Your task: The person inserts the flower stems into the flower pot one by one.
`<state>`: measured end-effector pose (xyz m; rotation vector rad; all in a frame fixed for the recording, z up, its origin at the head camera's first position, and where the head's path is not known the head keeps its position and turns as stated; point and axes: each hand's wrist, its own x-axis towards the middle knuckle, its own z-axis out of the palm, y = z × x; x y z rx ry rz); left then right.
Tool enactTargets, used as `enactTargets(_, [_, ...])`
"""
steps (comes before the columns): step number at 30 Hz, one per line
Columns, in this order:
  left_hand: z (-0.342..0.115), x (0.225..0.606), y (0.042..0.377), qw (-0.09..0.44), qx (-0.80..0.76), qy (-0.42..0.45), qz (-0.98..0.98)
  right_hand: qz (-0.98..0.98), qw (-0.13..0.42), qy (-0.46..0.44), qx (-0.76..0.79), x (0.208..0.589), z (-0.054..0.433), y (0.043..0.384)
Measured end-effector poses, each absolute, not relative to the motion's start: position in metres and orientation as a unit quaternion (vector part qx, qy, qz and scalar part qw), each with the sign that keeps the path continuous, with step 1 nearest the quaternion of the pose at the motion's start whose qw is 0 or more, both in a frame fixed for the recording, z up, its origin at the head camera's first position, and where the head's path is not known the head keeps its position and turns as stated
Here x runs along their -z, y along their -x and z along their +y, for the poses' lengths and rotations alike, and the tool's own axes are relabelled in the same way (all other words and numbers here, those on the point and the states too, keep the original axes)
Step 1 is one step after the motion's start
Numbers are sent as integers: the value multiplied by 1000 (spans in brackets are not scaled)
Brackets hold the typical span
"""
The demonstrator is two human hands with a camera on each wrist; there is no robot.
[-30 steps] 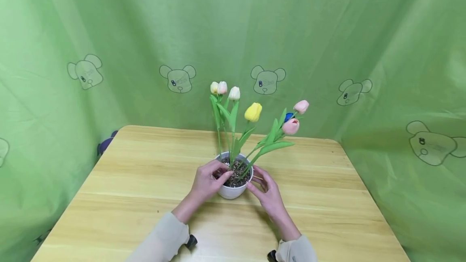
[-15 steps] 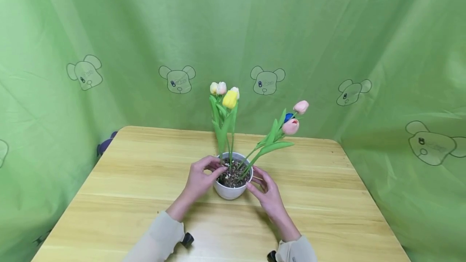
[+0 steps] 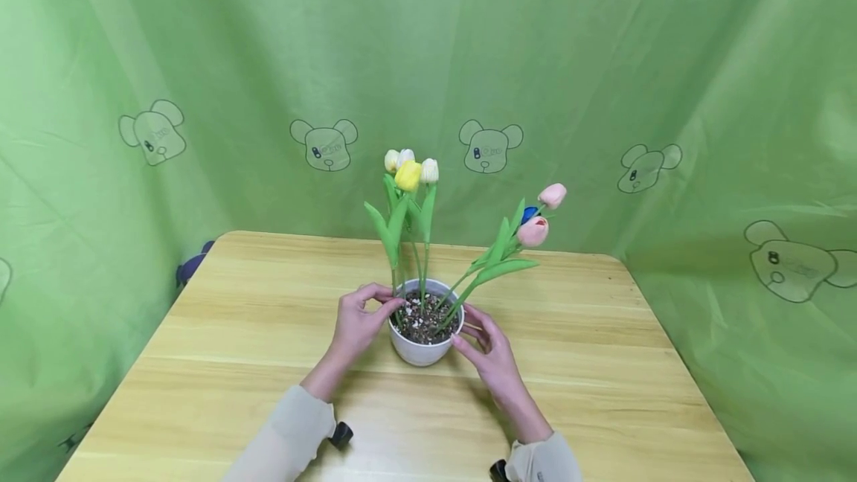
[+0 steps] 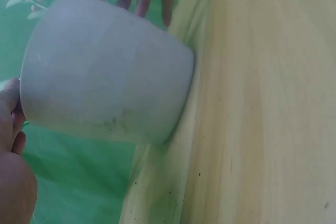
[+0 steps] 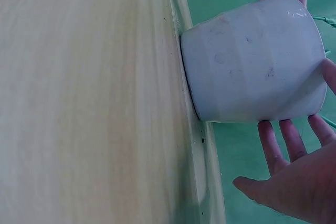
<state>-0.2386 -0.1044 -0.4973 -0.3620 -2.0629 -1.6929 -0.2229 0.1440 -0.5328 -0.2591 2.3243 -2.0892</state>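
Observation:
A white flower pot (image 3: 420, 353) filled with dark soil (image 3: 422, 327) stands on the table. At its left rim my left hand (image 3: 357, 324) pinches the stem of a yellow tulip (image 3: 408, 176), its lower end in the soil. My right hand (image 3: 495, 359) holds the pot's right side, thumb at the rim and fingertips against the wall, as the right wrist view shows on the pot (image 5: 252, 61). Behind the yellow bloom rise pale tulips, one a white tulip (image 3: 430, 171). Pink tulips, one a pink tulip (image 3: 533, 231), and a blue tulip (image 3: 530, 214) lean right.
The wooden table (image 3: 589, 378) reaches out on both sides of the pot. A green curtain (image 3: 415, 36) printed with bear heads surrounds its back and sides. Something purple (image 3: 193, 268) shows beyond the table's far left corner.
My left hand has moved left with the yellow tulip, from the pot's middle to its left rim; the bloom now overlaps the pale ones. My right hand stays on the pot.

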Motion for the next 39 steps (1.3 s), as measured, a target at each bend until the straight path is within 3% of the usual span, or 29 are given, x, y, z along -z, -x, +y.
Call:
enactTargets(17, [-111, 530, 250, 275, 570, 171, -755, 741, 5, 79, 667, 534, 145, 223])
enactTargets(33, [-108, 525, 252, 232, 591, 129, -761, 738, 3, 77, 670, 533, 144, 223])
enactTargets(39, [-104, 499, 236, 237, 593, 136, -757, 736, 5, 73, 673, 533, 144, 223])
